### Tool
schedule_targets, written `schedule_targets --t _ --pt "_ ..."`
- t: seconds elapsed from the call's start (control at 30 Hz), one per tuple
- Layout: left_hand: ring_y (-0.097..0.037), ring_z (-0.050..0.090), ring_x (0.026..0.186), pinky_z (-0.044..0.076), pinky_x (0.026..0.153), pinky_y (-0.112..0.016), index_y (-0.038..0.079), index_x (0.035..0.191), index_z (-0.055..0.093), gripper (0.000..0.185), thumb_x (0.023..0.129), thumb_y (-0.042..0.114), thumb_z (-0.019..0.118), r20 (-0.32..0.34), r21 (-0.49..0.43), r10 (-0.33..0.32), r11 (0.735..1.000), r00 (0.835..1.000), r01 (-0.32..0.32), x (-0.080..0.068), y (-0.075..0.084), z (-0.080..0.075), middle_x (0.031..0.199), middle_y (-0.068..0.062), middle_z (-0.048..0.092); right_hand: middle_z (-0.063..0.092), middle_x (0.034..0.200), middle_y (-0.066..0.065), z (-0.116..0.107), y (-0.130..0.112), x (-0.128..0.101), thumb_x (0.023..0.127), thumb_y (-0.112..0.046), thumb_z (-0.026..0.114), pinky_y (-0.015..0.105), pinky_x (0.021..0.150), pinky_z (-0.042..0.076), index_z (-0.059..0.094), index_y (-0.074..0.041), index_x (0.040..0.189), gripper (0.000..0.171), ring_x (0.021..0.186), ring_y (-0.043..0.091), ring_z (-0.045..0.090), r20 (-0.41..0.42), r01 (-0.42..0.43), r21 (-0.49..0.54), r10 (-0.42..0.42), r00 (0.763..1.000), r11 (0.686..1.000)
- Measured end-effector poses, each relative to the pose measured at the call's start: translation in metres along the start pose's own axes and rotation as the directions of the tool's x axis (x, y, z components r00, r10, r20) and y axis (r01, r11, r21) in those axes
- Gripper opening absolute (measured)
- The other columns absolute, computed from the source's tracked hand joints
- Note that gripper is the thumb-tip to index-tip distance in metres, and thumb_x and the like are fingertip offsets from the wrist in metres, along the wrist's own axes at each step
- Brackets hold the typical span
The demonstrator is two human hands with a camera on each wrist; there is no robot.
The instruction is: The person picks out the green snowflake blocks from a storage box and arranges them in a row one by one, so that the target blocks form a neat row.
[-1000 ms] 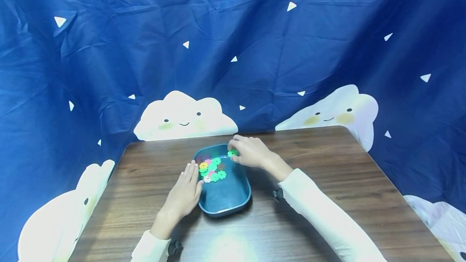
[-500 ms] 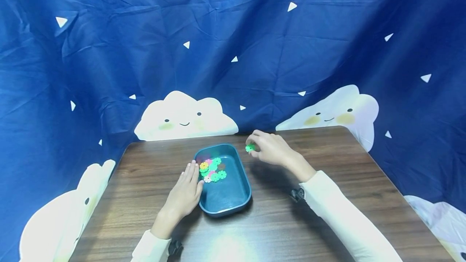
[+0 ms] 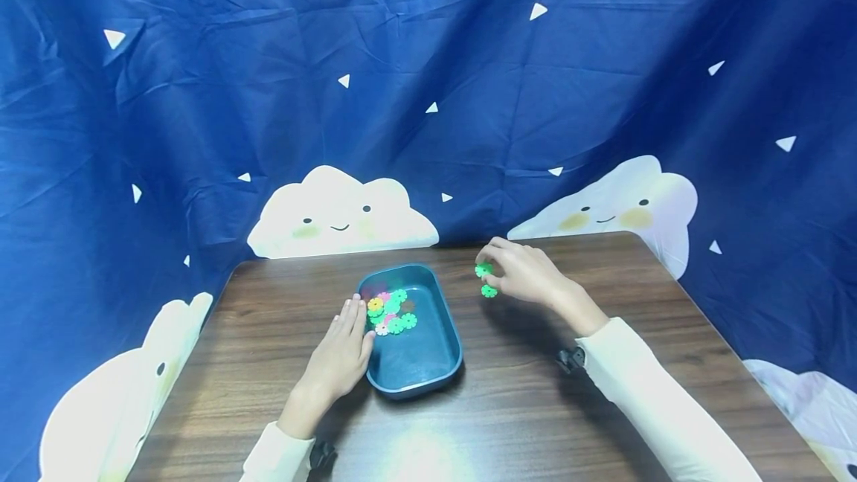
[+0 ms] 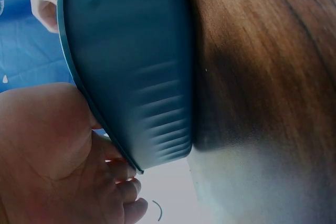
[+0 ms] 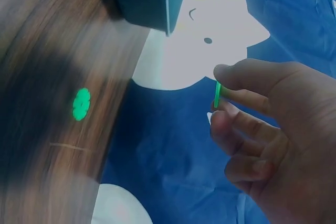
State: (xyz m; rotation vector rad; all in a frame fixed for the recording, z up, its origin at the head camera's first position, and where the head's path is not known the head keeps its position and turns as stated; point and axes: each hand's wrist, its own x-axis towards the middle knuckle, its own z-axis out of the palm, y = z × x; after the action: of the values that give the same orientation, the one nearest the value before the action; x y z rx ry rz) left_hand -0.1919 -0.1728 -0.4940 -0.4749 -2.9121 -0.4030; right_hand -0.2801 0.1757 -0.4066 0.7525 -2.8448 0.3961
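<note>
A dark blue tray (image 3: 438, 363) sits on the wooden table and holds several flower-shaped discs (image 3: 390, 312) in green, pink and yellow at its far left corner. My left hand (image 3: 338, 352) rests flat against the tray's left wall (image 4: 131, 66), fingers straight. To the right of the tray, above the table, my right hand (image 3: 487, 268) pinches a green disc (image 3: 482, 270) between thumb and forefinger; the right wrist view shows this disc edge-on (image 5: 217, 94). A second green disc (image 3: 489, 291) shows against the wood just below that hand, also in the right wrist view (image 5: 81, 104).
The wooden table (image 3: 602, 393) stretches to the right and toward me. A dark blue cloth with white clouds (image 3: 335, 214) hangs right behind the table's far edge and down both sides.
My right hand has moved from the tray's far rim out to the right, carrying a green disc. A second green disc now shows on the table below it. The left hand stayed put.
</note>
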Motion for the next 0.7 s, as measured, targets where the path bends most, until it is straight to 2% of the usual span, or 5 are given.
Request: schedule_targets --t 0.23,0.5,0.7 --pt "-0.034 0.021 0.15 0.027 0.12 -0.053 -0.005 0.151 0.029 0.06 0.104 0.029 0.044 0.006 -0.006 -0.016 1.0 1.0 0.016 0.0 0.0 0.002 0.161 -0.021 0.023 0.062 0.105 -0.008 0.001 0.015 -0.009 0.086 -0.034 0.072 0.037 0.066 0.051 0.069 -0.027 0.108 0.023 0.082 0.013 0.063 0.007 -0.022 -0.006 0.022 1.0 1.0" --pt "-0.033 0.02 0.151 0.026 0.121 -0.052 -0.004 0.152 0.028 0.06 0.104 0.03 0.043 0.015 -0.005 -0.026 1.0 1.0 0.026 -0.001 0.0 0.004 0.162 -0.02 0.022 0.063 0.111 -0.008 0.005 0.034 -0.017 0.085 -0.031 0.072 0.048 0.076 0.054 0.069 -0.025 0.109 0.025 0.101 0.021 0.067 -0.018 -0.044 0.006 0.044 0.999 0.999" --pt "-0.033 0.02 0.151 0.027 0.12 -0.052 -0.005 0.151 0.028 0.061 0.104 0.029 0.044 0.007 -0.002 -0.026 1.0 1.0 0.026 0.0 0.0 0.004 0.161 -0.02 0.022 0.063 0.114 -0.007 0.008 0.046 -0.02 0.084 -0.031 0.071 0.05 0.078 0.054 0.069 -0.025 0.109 0.025 0.101 0.021 0.067 -0.022 -0.068 0.008 0.068 0.997 0.998"
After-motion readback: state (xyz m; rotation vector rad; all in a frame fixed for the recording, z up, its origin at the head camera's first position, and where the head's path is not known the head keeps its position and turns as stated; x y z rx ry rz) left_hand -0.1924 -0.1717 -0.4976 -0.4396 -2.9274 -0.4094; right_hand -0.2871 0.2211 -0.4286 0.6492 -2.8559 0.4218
